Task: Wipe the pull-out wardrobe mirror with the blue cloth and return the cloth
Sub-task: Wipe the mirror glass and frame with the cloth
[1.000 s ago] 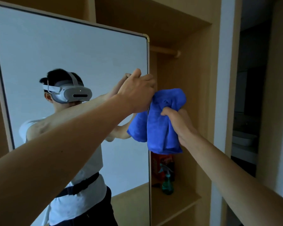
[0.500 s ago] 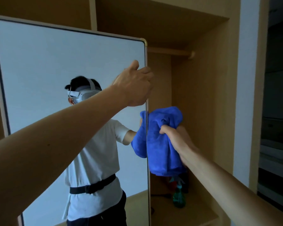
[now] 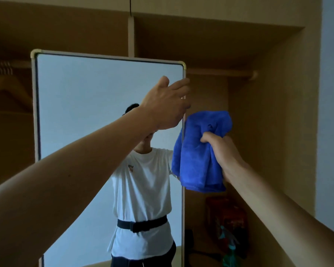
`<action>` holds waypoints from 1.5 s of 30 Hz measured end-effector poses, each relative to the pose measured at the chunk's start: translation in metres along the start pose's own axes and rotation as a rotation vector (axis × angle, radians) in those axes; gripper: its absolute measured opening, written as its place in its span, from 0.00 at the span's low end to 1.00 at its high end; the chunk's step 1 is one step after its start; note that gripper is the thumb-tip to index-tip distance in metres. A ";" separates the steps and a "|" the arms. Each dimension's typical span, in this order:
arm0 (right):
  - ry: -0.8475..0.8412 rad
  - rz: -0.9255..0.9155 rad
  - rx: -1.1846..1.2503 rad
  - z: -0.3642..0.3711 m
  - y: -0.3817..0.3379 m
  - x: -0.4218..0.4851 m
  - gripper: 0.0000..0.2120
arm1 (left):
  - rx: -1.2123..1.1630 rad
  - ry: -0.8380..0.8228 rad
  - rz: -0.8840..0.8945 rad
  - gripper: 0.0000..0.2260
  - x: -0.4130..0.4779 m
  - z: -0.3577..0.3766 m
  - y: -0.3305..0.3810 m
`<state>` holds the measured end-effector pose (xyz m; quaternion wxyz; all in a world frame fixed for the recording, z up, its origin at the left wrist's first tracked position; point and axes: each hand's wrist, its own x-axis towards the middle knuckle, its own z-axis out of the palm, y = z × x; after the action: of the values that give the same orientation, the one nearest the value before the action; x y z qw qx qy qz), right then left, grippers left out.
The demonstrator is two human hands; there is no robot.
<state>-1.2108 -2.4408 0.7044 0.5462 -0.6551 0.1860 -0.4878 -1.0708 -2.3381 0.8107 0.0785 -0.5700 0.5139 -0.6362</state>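
The tall pull-out mirror [image 3: 85, 105] with a pale frame stands out from the wooden wardrobe and reflects a person in a white shirt. My left hand [image 3: 167, 104] is at the mirror's right edge, with the fingers curled round the frame. My right hand [image 3: 220, 149] grips the bunched blue cloth [image 3: 199, 151], which hangs just right of the mirror's edge, inside the open wardrobe bay. Part of the cloth shows reflected in the mirror.
The wardrobe's right bay has a hanging rail [image 3: 229, 73] near the top. On its lower shelf stand a red box [image 3: 228, 214] and a green spray bottle [image 3: 229, 249]. Wooden hangers [image 3: 6, 81] hang on the left. A white wall [image 3: 332, 93] borders the right side.
The view has tilted upward, so the whole mirror top and upper wardrobe now show. My left hand stays on the mirror's right edge; my right hand still holds the cloth beside it.
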 end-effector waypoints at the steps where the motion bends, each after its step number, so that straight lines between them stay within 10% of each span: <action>1: -0.013 0.017 -0.007 -0.002 0.007 -0.001 0.07 | -0.003 -0.003 -0.016 0.16 0.002 -0.001 -0.002; 45: -0.014 -0.168 -0.114 0.011 -0.086 0.045 0.08 | -0.442 0.092 -0.455 0.24 0.036 -0.010 -0.032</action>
<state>-1.2058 -2.4409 0.8023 0.4665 -0.7017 0.1541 -0.5161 -1.0755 -2.3420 0.8596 -0.2148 -0.6440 0.5022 -0.5356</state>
